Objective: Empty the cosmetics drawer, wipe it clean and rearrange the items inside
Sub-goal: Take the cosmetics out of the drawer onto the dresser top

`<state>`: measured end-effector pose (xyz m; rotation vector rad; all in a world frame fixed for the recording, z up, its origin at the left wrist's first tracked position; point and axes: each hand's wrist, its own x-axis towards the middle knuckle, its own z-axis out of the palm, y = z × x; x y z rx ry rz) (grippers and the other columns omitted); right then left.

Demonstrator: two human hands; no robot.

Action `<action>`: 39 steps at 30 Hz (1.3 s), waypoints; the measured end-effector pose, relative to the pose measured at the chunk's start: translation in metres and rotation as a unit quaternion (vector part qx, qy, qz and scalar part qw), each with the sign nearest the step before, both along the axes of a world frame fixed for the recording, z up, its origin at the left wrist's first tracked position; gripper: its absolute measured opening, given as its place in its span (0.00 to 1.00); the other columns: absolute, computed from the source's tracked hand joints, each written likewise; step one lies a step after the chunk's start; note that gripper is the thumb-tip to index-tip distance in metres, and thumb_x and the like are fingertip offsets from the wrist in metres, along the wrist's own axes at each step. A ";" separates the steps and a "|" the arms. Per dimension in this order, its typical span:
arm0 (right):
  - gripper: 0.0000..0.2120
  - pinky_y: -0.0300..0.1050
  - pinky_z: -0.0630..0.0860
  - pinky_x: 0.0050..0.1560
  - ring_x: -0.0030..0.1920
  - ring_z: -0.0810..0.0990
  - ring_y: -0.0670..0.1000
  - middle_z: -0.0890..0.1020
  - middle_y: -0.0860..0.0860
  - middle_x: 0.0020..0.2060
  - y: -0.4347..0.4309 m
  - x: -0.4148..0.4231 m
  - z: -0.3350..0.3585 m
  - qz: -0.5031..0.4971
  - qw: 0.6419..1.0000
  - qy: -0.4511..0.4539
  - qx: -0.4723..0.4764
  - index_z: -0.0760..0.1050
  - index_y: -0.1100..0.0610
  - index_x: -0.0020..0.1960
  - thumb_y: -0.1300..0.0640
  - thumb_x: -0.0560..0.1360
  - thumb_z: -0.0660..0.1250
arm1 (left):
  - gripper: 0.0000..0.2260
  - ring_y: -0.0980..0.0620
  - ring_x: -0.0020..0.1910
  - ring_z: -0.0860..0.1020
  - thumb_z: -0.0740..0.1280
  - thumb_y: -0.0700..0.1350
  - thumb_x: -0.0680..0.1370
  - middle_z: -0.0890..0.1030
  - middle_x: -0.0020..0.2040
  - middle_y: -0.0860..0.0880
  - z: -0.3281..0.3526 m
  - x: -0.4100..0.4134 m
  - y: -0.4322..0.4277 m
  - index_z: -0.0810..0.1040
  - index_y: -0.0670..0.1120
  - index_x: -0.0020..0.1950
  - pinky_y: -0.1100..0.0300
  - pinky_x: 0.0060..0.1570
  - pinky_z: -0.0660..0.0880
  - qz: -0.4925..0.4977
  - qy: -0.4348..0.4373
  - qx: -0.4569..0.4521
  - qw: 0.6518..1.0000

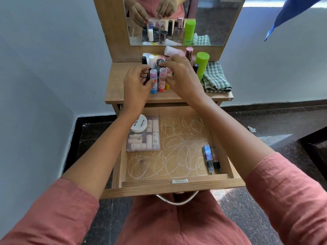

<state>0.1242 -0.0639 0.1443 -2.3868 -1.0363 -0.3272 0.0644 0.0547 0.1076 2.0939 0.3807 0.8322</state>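
The wooden drawer [177, 175] stands pulled open below the tabletop, its floor marked with white scribbles. Inside lie a clear case of small tubes [144, 138] with a white round jar [138, 123] on top at the left, and a dark blue lipstick box [208, 157] beside a dark tube at the right. On the tabletop [116, 89] my left hand [135, 87] grips a blue-based lipstick [153, 82]. My right hand [180, 76] holds a red-based lipstick [161, 80] among a cluster of small bottles.
A green cylinder bottle [201, 65], a pink-capped bottle [189, 53], white tubes and a folded green checked cloth [215, 78] sit on the tabletop. The mirror [215, 22] stands behind. A metal handle [177, 200] hangs from the drawer front over my lap. Dark floor lies around.
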 end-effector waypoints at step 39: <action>0.17 0.52 0.55 0.67 0.65 0.65 0.53 0.71 0.51 0.61 -0.163 -0.062 -0.100 0.020 0.867 0.026 -0.496 0.72 0.56 0.61 0.61 0.72 0.61 | 0.14 0.49 0.35 0.79 0.55 0.40 0.69 0.81 0.37 0.47 -0.118 -0.035 -0.142 0.80 0.44 0.33 0.61 0.22 0.73 -0.560 0.009 0.489 0.669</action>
